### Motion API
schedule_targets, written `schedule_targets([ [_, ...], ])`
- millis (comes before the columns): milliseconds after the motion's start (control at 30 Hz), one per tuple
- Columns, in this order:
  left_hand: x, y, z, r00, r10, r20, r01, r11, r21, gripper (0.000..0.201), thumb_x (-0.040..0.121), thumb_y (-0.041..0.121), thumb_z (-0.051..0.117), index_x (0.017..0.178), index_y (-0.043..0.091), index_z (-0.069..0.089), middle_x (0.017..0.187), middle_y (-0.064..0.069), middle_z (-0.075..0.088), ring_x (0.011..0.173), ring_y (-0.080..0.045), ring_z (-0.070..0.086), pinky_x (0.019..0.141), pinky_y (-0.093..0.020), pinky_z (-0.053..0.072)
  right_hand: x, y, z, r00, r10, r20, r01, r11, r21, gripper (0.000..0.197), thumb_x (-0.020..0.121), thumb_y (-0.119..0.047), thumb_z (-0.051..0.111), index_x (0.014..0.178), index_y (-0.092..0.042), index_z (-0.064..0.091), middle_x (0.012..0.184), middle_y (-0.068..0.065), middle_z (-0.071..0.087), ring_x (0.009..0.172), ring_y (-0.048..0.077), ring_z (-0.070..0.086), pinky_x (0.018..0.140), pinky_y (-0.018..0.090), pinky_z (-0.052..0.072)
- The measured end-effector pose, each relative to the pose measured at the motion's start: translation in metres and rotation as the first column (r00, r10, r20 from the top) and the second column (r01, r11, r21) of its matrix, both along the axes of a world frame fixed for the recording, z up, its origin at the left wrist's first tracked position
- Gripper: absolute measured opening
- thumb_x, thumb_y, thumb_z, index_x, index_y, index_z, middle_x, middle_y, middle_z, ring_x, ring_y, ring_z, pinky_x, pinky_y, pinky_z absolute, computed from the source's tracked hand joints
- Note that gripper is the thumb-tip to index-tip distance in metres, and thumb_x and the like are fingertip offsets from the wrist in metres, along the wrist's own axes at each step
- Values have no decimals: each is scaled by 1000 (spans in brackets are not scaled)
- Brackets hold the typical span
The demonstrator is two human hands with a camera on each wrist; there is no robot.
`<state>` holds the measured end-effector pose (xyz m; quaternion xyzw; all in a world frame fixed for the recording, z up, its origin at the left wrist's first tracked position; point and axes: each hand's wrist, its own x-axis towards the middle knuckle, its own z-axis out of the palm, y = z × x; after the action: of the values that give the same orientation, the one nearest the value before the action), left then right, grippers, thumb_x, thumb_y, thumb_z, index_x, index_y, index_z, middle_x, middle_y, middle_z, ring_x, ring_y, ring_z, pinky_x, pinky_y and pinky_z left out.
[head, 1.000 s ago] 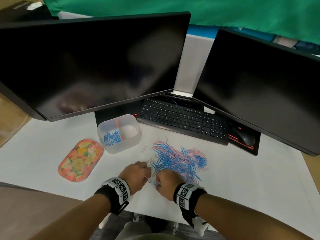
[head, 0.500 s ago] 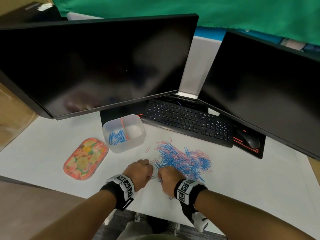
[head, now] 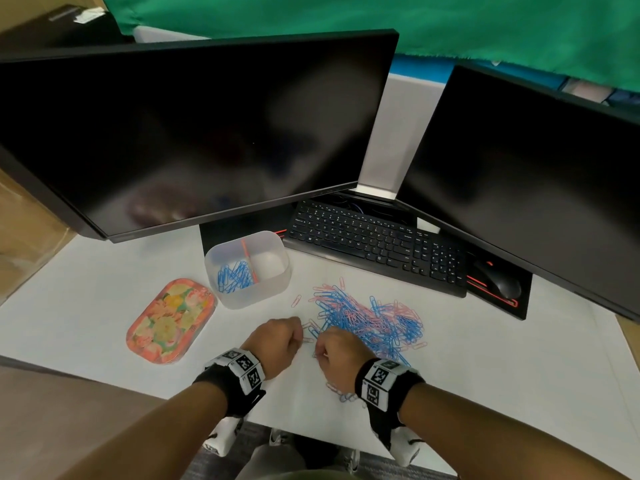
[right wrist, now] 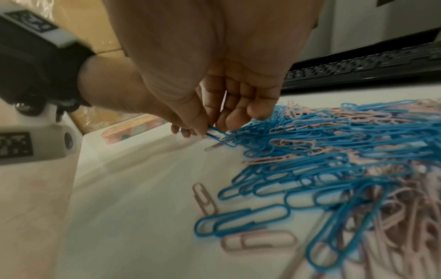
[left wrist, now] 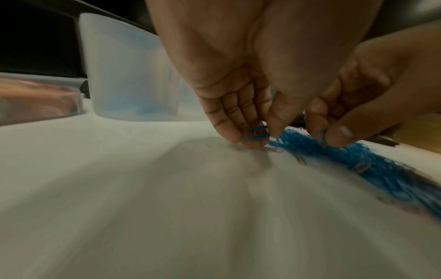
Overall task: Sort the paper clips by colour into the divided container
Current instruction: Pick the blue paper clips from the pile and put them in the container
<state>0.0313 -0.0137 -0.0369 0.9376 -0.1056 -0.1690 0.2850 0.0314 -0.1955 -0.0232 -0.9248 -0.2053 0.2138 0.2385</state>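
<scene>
A heap of blue and pink paper clips (head: 370,318) (right wrist: 334,154) lies on the white desk in front of the keyboard. The translucent divided container (head: 273,285) (left wrist: 124,75) stands left of the heap, with blue clips (head: 233,275) in its left compartment; its right compartment looks bare. My left hand (head: 277,341) (left wrist: 256,137) is at the heap's near left edge and pinches a blue clip (left wrist: 255,134) in curled fingers. My right hand (head: 337,351) (right wrist: 210,130) is close beside it, pinching another blue clip (right wrist: 218,135) between thumb and fingers.
A flowered tin lid (head: 169,320) lies left of the container. A black keyboard (head: 377,244) and mouse (head: 498,282) sit behind the heap under two dark monitors (head: 194,133). A few pink clips (head: 341,393) lie near my right wrist by the desk's front edge.
Both hands stay at the heap's near left edge, working close together. The head view has shifted slightly, so everything sits a little to the right.
</scene>
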Motion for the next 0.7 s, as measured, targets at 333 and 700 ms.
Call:
schedule_targets([
  [333, 31, -24, 5, 936, 273, -222, -326, 909, -258, 36, 83, -5, 41, 90, 26, 57, 79, -2, 64, 72, -21, 61, 74, -33, 55, 33, -68, 10, 780, -448, -437, 577, 785, 225, 26, 90, 3, 42, 98, -12, 61, 74, 2, 60, 63, 13, 60, 64, 26, 53],
  [700, 31, -35, -6, 993, -89, -81, 103, 976, 191, 22, 86, 19, 51, 104, 24, 62, 105, 4, 52, 93, -20, 61, 82, -30, 50, 56, -110, 10, 696, -648, -310, 706, 695, 132, 9, 83, -7, 56, 84, -13, 63, 81, -3, 60, 77, 16, 54, 69, 26, 41],
])
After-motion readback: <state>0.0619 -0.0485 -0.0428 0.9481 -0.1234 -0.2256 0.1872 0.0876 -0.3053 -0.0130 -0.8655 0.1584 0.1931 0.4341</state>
